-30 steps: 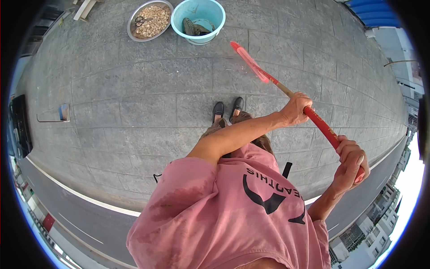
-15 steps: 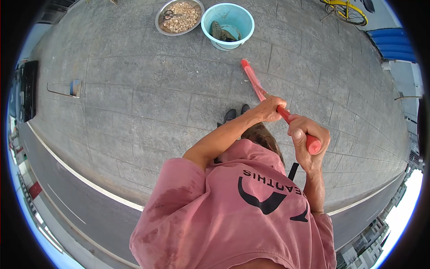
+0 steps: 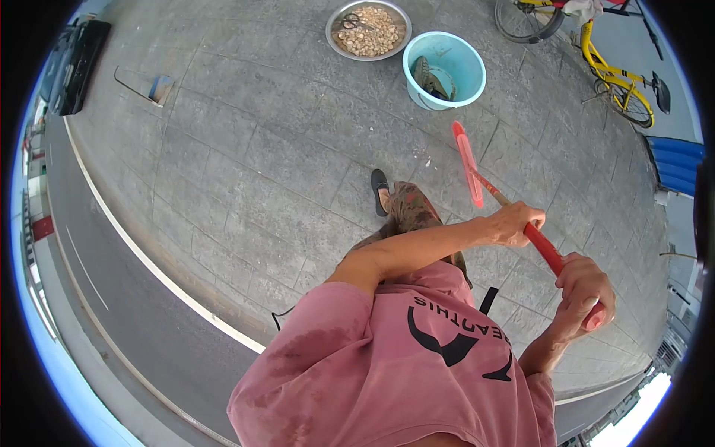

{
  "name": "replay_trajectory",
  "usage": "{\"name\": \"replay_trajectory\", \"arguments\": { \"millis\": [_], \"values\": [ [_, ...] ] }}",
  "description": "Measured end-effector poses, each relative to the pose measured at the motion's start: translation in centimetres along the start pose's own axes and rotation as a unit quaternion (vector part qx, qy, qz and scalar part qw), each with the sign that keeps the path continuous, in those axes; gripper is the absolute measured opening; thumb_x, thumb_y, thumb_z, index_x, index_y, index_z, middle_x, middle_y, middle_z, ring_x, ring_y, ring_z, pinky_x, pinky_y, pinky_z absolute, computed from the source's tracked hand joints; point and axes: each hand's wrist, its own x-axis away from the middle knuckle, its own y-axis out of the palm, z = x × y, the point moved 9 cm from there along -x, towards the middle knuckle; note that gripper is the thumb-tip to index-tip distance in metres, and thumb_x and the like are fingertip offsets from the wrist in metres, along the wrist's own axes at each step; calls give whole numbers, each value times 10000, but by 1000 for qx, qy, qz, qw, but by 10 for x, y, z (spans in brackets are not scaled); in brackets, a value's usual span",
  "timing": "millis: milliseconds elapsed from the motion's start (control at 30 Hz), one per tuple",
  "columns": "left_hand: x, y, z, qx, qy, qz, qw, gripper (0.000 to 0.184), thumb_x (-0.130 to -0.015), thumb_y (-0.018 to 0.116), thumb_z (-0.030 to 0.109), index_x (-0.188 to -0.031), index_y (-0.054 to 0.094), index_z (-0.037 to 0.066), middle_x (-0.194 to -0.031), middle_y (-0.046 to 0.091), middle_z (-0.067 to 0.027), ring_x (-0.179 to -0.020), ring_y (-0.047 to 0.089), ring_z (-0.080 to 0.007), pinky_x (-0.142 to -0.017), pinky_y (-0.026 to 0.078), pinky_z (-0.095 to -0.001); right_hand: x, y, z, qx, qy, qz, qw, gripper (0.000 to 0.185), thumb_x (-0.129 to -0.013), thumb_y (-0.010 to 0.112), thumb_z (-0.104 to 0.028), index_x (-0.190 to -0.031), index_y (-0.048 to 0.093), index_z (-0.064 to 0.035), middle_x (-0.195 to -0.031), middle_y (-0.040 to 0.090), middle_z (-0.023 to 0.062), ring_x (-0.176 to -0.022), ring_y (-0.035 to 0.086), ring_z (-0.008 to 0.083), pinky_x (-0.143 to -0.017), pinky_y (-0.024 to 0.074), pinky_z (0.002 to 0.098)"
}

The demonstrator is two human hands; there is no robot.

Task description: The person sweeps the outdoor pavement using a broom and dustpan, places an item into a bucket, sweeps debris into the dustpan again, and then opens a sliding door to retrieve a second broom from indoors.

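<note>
As the tool (image 3: 542, 249) slants down in front of the person, off to their right, both hands have it in charge — fingers gripping at 2 spots. The left hand (image 3: 514, 223) is the lower, its fingers wrapped round near where the red grip (image 3: 551, 259) gives way to a thin, paler shaft (image 3: 497, 195); the right hand (image 3: 585, 292) clasps the butt end, fingers curled about it, thumb near the tip. It looks a light, stiff thing, its weight probably small but set far out at the long red head (image 3: 467, 164), so hands spread along the red grip seem the sound hold; a wet palm might slip there. The head is down by the floor (image 3: 298, 171), near the bucket (image 3: 463, 54) — whether it touches the floor, I can't tell. Now the arms: the left arm (image 3: 432, 244) reaches across the pink shirt (image 3: 417, 357), elbow slightly bent; the right arm (image 3: 547, 346) folds sharper. Beyond, the basin (image 3: 333, 36) sits beside the bucket, scissors (image 3: 351, 21) lying on pale pieces (image 3: 376, 33).
</note>
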Motion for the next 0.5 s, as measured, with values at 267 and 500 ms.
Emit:
{"name": "replay_trajectory", "arguments": {
  "millis": [267,500],
  "values": [
    [27,-52,-87,-51,-100,-183,977,128,-598,541,31,-724,560,17,-682,583,-135,-683,578,-267,-591,421,-376,-18,118,66,-32,90,-173,980,377,-785,592,-297,-579,427,-28,-549,470,28,-523,439,119,-510,367,260],
    [43,-115,-71,-51,-105,-161,980,150,-596,590,80,-741,565,50,-653,578,-91,-644,561,-259,-567,412,-372,-41,171,34,-87,62,-187,976,392,-789,582,-304,-583,428,-7,-534,438,48,-496,422,169,-531,387,311]
  ]
}}
